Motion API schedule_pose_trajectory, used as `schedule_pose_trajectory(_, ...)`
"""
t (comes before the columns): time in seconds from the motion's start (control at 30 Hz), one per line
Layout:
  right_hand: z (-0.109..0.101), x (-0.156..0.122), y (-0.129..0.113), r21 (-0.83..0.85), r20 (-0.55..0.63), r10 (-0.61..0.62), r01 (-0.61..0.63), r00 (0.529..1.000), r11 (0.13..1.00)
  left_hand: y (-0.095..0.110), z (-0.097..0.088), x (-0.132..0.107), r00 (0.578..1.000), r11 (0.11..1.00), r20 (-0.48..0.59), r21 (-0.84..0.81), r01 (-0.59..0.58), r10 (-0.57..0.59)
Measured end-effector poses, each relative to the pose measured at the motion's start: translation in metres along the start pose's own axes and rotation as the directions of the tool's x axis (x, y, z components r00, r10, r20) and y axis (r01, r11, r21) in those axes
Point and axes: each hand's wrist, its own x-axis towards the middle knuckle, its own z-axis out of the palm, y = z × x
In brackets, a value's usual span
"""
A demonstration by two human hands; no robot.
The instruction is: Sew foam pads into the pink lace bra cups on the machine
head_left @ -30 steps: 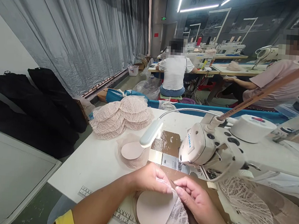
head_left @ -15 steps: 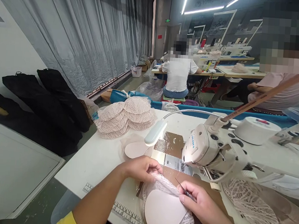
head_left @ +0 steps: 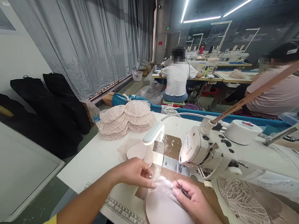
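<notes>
A pale pink foam pad lies on a piece of lace fabric at the near edge of the white sewing table. My left hand pinches the lace edge at the pad's top left, fingers closed. On the pad's top right rests my right hand, which holds the lace together with small dark thread snips. The white sewing machine stands just behind both hands, its bendable lamp lit above the needle plate.
A heap of lace cups sits at the table's far left, and one more pad lies nearer. More lace lies under the machine arm at right. Black bags lie on the floor left. Two people sit at tables behind.
My hands have drawn closer together over the pad's top edge, the left sliding right along the lace. The view has tilted slightly.
</notes>
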Motion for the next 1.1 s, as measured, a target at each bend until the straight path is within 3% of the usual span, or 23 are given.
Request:
schedule_pose_trajectory(0.07, 0.001, -0.001, 0.001, 0.04, 0.003, -0.02, 0.02, 1.0, 0.999, -0.005, 0.006, 0.0, 0.989, 0.988, 0.136, -0.133, 0.081, -0.063)
schedule_pose_trajectory(0.13, 0.002, -0.001, 0.003, 0.048, 0.023, -0.038, 0.037, 0.999, 0.998, -0.011, 0.02, 0.007, 0.98, 0.931, 0.192, -0.348, 0.11, -0.044)
schedule_pose_trajectory(0.23, 0.003, -0.001, 0.004, 0.003, 0.041, -0.061, 0.061, 0.997, 0.998, -0.012, 0.046, 0.019, 0.992, 0.777, 0.123, -0.622, 0.099, -0.028)
schedule_pose_trajectory(0.3, 0.002, -0.001, 0.005, 0.008, 0.052, -0.058, 0.058, 0.997, 0.998, -0.009, 0.059, 0.025, 0.998, 0.708, 0.061, -0.703, 0.067, -0.033)
schedule_pose_trajectory(0.43, -0.007, -0.003, 0.011, 0.104, 0.026, -0.035, 0.032, 0.999, 0.994, -0.001, 0.065, 0.027, 0.995, 0.718, -0.076, -0.689, -0.098, 0.063)
schedule_pose_trajectory(0.57, -0.016, -0.005, 0.012, -0.062, -0.005, -0.084, 0.084, 0.996, 0.995, -0.005, 0.063, 0.027, 0.981, 0.791, -0.139, -0.58, -0.192, 0.136)
schedule_pose_trajectory(0.73, -0.016, -0.005, -0.001, -0.158, 0.069, -0.057, 0.068, 0.996, 0.985, -0.014, 0.064, 0.029, 0.988, 0.856, -0.097, -0.494, -0.155, 0.123)
schedule_pose_trajectory(0.9, -0.009, -0.005, -0.011, -0.137, 0.121, -0.076, 0.092, 0.99, 0.986, -0.012, 0.064, 0.028, 0.993, 0.881, -0.025, -0.459, -0.113, 0.114)
schedule_pose_trajectory(1.1, -0.005, -0.004, -0.012, -0.097, 0.087, -0.047, 0.055, 0.995, 0.994, -0.01, 0.063, 0.027, 0.99, 0.876, -0.01, -0.466, -0.126, 0.138)
